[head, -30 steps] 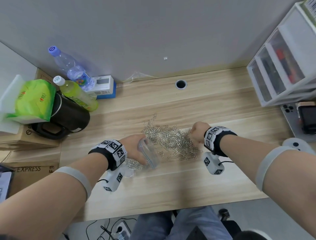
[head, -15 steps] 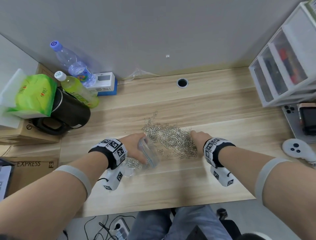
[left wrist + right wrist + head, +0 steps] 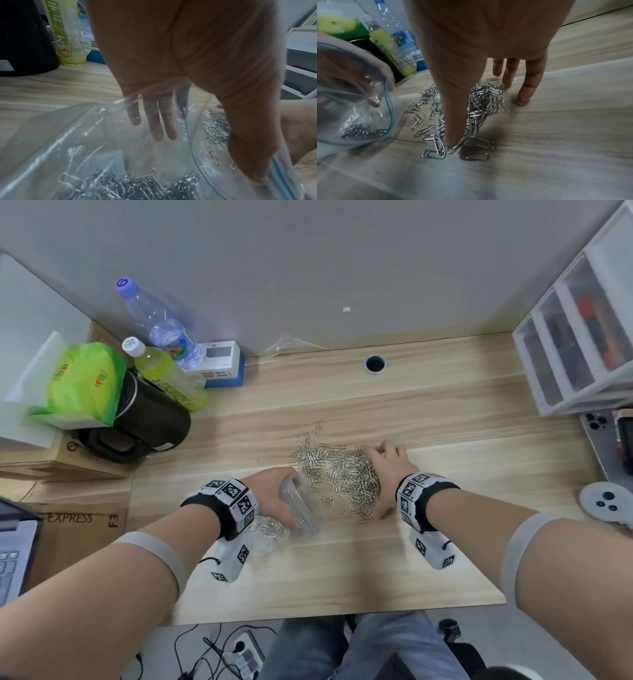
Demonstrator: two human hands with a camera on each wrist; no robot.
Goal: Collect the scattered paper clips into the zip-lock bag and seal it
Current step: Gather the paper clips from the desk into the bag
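Head view: pale wood-grain desk (image 3: pixel 445 412) against a plain grey wall (image 3: pixel 308 261), with a round cable hole (image 3: pixel 375 363) at the back — taken here as the landmark. Well nearer than the hole, at mid-desk, lay the heap of paper clips (image 3: pixel 339 470), silver and tangled. Spread over the heap's right edge was the right hand (image 3: pixel 388 474), fingers (image 3: pixel 527 81) straight and apart, thumb tip down among the nearest clips. Left of the heap, nearer than the hole, gripped the zip-lock bag (image 3: pixel 301 508) in the left hand (image 3: pixel 274 494), fingers inside the mouth and thumb outside, propping it open toward the heap — some clips already in the bag. Far left of the hole stood a black kettle (image 3: pixel 150 419), a green drink bottle (image 3: pixel 164 378) and a clear water bottle (image 3: pixel 157 326). Far right of it, white drawers (image 3: pixel 582 337); nearer than those, a white controller (image 3: pixel 606 505) at the desk's right edge.
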